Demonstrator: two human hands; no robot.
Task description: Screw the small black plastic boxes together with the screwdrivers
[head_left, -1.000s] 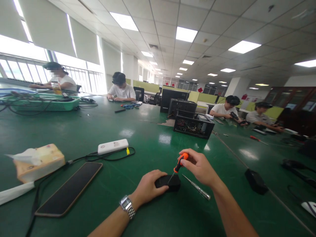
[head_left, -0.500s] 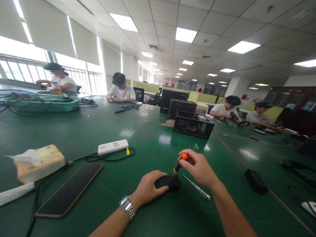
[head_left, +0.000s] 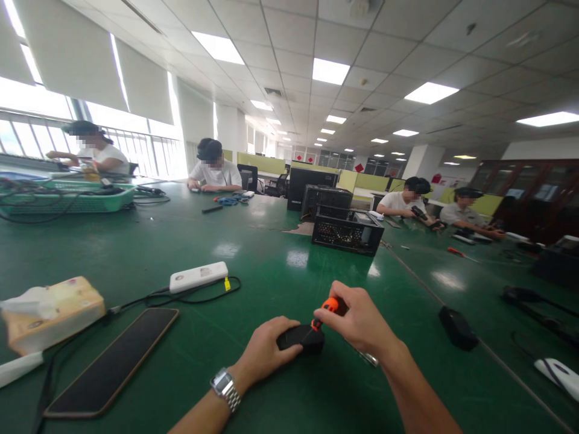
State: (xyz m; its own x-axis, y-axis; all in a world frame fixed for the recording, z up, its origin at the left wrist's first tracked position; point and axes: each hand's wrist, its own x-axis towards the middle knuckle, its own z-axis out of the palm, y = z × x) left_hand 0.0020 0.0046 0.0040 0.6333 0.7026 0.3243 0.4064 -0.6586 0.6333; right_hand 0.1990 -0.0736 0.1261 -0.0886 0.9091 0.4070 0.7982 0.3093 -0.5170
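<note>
Hands (head_left: pixel 263 352) (head_left: pixel 359 319) closed round black box (head_left: pixel 313 345), screwdriver (head_left: pixel 332 305)

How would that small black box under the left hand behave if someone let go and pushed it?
The black box would probably slide rather than roll, since its visible sides look flat and it sits low on the green table. It seems stiff: the left hand grips it without any visible dent.

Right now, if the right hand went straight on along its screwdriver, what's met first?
The black box in the left hand; the screwdriver seems to reach its top, though contact is unclear.
</note>
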